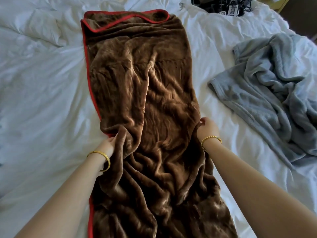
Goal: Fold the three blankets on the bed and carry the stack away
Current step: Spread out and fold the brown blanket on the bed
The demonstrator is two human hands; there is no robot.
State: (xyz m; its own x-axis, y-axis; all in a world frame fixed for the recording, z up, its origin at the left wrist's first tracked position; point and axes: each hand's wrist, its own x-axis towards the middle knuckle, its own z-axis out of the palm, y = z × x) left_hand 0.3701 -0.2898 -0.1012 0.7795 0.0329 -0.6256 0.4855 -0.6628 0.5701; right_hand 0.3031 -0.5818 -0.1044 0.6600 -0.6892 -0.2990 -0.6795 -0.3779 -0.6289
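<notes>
Blankets I count: two, brown blanket, grey blanket.
Hands: my left hand and right hand both grasp the brown blanket's edges.
Bed: holds both blankets.

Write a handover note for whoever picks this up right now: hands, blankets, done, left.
Left hand: grips the left edge of the brown blanket.
Right hand: grips its right edge, fingers curled into the cloth.
Brown blanket: lies as a long, wrinkled strip down the middle of the bed, red trim along its left side and far end. It looks folded lengthwise only.
Grey blanket: crumpled in a heap on the right, untouched.
Third blanket: not in view.
Done: at most a first lengthwise fold of the brown one.
Left: finish folding brown, fold grey and the third, stack, carry away.
</notes>
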